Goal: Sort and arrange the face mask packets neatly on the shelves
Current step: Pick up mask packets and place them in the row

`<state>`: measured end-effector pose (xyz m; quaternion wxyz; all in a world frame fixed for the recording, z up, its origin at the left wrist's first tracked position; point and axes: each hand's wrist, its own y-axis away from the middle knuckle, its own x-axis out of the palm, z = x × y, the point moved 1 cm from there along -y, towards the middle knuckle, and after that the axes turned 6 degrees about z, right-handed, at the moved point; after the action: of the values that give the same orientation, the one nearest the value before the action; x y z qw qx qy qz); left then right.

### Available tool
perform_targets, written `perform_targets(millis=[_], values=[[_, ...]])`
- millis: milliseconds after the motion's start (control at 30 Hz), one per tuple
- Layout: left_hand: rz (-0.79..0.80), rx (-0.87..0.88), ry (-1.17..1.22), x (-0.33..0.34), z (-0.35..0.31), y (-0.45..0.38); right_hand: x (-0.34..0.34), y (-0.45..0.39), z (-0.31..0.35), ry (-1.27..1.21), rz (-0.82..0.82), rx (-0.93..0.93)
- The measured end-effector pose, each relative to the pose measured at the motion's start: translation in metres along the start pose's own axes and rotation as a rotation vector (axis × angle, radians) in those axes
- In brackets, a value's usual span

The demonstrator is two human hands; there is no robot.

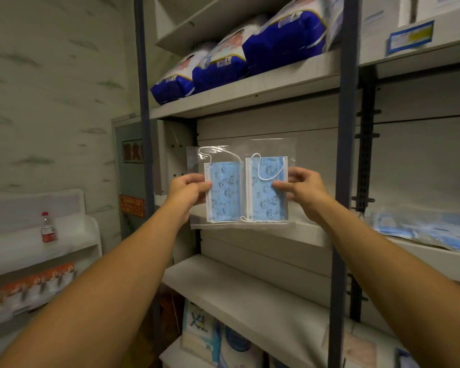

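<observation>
Pinching two clear mask packets (241, 185) side by side, left hand (187, 188) and right hand (302, 185) face grey shelves (250, 293) beside a pale wall (51, 102).

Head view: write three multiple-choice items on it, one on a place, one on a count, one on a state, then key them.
1. Where do the blue bags lie?
A. on the shelf above the held packets
B. on the floor
C. on the bottom shelf

2. How many mask packets are held up?
A. one
B. two
C. four

3. How does the left hand stand?
A. flat and open
B. pinching a packet's edge
C. hanging idle

A: the bags rest on the upper shelf board.
B: two blue masks show side by side in clear sleeves.
B: thumb and fingers clamp the left packet, as the right hand does the right one.
</observation>
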<state>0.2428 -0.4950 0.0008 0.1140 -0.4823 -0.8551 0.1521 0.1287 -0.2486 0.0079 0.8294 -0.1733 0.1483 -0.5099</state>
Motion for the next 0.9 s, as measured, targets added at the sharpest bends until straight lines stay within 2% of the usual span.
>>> perform_targets(millis=[267, 533, 900], values=[[-0.012, -0.004, 0.005, -0.036, 0.013, -0.027, 0.041, -0.036, -0.017, -0.004, 0.004, 0.011], [-0.044, 0.014, 0.001, -0.055, 0.027, -0.079, 0.056, -0.090, -0.038, -0.015, -0.013, -0.007], [0.025, -0.012, 0.071, -0.022, 0.052, -0.195, 0.031, -0.187, -0.062, -0.006, -0.126, -0.043]])
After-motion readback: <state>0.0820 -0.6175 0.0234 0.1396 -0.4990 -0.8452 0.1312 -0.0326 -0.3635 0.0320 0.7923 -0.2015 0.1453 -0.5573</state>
